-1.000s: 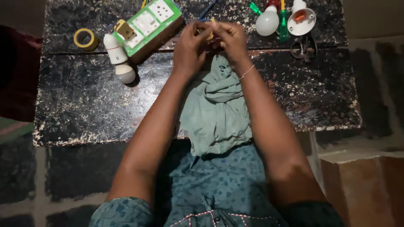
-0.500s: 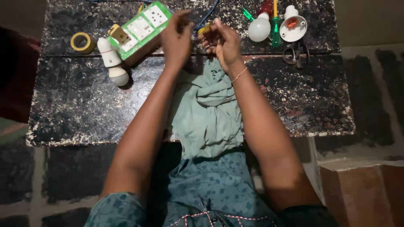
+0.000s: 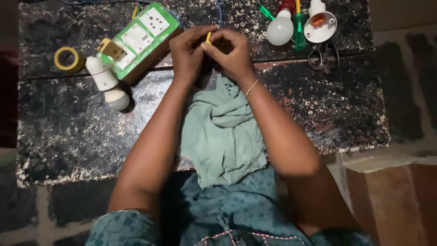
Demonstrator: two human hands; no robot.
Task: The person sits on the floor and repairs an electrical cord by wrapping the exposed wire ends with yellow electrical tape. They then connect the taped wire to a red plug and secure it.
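- Left hand (image 3: 189, 53) and right hand (image 3: 230, 54) pressed together at 12 o'clock over the black speckled table (image 3: 68, 136), fingertips of both pinched on a short yellow wire end (image 3: 208, 37) poking up between them.
- Rest of the yellow wire hidden inside the two grips; impossible to tell how much is held or whether bare metal shows.
- Likely slip: such a small piece, pinched only at the tips, could spring out and drop into the folds of the green scarf (image 3: 223, 132) hanging at 6 o'clock below the hands.
- Green switch-and-socket board (image 3: 139, 38) just beside the left hand at 10 o'clock, tilted on the table; a jerk of that wrist could knock it against the white lamp holder with bulb (image 3: 109, 86) at 9 o'clock, round enough to roll.
- White bulb (image 3: 280, 29) and green-handled screwdriver (image 3: 299, 32) at 1 o'clock, white ceiling-rose holder (image 3: 320, 25) beyond, dark scissors (image 3: 323, 59) at 2 o'clock: all near the right elbow's sweep, fragile glass at most risk.
- Roll of yellow tape (image 3: 67, 59) well apart at 10 o'clock, no hazard.
- Dim light, so poor sight of fine strands a probable cause of a bad twist.
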